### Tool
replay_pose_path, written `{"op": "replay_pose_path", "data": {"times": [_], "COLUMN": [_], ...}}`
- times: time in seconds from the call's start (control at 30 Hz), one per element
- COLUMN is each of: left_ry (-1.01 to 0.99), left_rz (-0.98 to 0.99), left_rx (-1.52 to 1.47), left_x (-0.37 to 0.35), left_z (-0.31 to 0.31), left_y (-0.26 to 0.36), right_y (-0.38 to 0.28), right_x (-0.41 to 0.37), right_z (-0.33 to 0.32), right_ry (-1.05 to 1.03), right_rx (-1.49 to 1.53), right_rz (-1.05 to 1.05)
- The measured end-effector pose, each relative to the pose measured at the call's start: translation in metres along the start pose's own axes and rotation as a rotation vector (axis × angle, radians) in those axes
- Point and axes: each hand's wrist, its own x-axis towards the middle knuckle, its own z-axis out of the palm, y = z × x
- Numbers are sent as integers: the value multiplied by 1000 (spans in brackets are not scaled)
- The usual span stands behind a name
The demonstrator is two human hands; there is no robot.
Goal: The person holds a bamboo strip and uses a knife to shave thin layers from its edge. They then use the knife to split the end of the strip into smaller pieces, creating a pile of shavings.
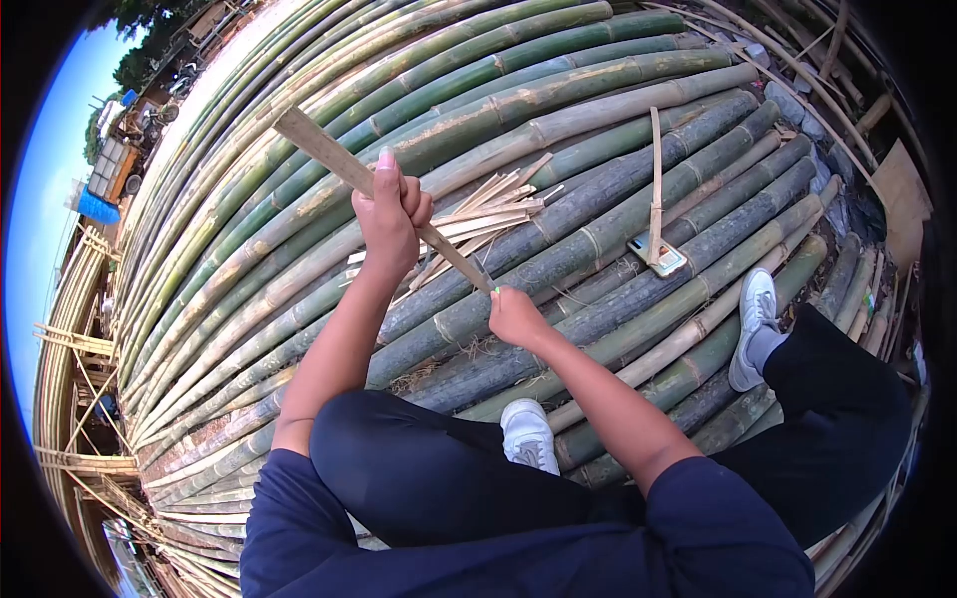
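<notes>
1. One bamboo strip [324, 149] is held above poles [449, 137], its long axis slanting far left to near right.
2. Its middle is gripped by the left hand [391, 214].
3. Its near end is met by the closed right hand [516, 317], contents unclear.

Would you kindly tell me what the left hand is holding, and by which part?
The left hand grips a long, flat strip partway along, between its ends.
</notes>
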Motion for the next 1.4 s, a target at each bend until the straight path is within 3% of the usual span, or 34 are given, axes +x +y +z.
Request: {"op": "replay_pose_path", "data": {"times": [0.13,0.17,0.2,0.27,0.3,0.4,0.47,0.53,0.6,0.67,0.73,0.87,0.93,1.1,1.2,1.27,1.33,1.4], "left_ry": [49,38,27,35,47,101,131,160,154,151,146,161,161,178,191,189,159,160], "left_rz": [9,10,7,13,29,38,40,39,67,68,76,72,66,67,68,61,59,52], "left_rx": [5,-2,-8,3,9,23,26,37,41,38,45,36,42,45,44,45,49,50], "left_x": [3,2,0,-2,-2,-2,1,5,-2,-2,-2,1,0,1,2,0,-2,-4], "left_z": [2,3,3,2,3,7,6,8,13,12,11,9,10,8,9,11,14,12], "left_y": [0,0,0,-1,-1,2,-1,0,1,0,0,0,-1,0,0,0,1,2], "right_y": [24,-8,-14,-19,-32,9,20,-19,-39,-37,-21,32,-14,-24,24,40,7,-7], "right_x": [5,2,6,9,3,9,11,11,12,20,19,15,11,17,13,14,16,11], "right_z": [10,-25,-31,-39,-44,15,19,-23,-39,-36,-20,4,-45,-34,9,6,-33,-43], "right_ry": [-19,-252,-256,3,41,18,35,-328,-341,-34,-55,-164,-444,-118,-283,-311,-373,-294], "right_rx": [-29,-27,-21,-35,2,-35,-86,20,9,-14,-38,-219,-179,-61,-334,-277,-132,13], "right_rz": [47,215,219,9,-2,-38,13,267,276,-88,-75,26,266,-51,45,101,186,154]}}
